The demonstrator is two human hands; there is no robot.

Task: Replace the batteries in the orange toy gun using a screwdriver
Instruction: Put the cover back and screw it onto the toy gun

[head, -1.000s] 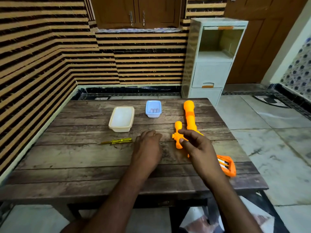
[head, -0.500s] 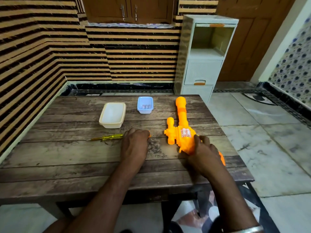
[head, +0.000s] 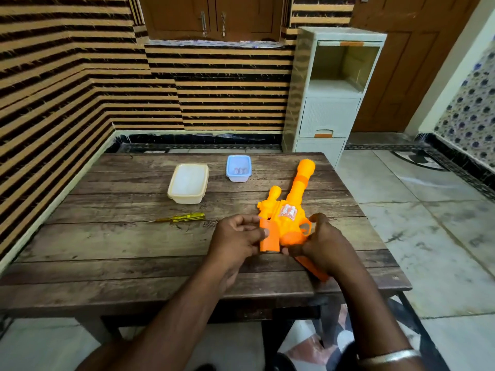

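Observation:
The orange toy gun lies on the wooden table, barrel pointing away to the far right. My right hand grips its rear part near the trigger guard. My left hand pinches a flat orange battery cover and holds it against the gun's grip. A yellow screwdriver lies on the table left of my left hand, untouched. A small blue tray at the back of the table holds a few small batteries.
A cream plastic container stands left of the blue tray. Behind the table's far right corner stands a white drawer unit. Striped walls run along the left and back. Tiled floor lies to the right.
The gun has been turned so its barrel points farther right. My left hand moved right and now holds the orange cover at the gun's grip. My right hand stays at the rear.

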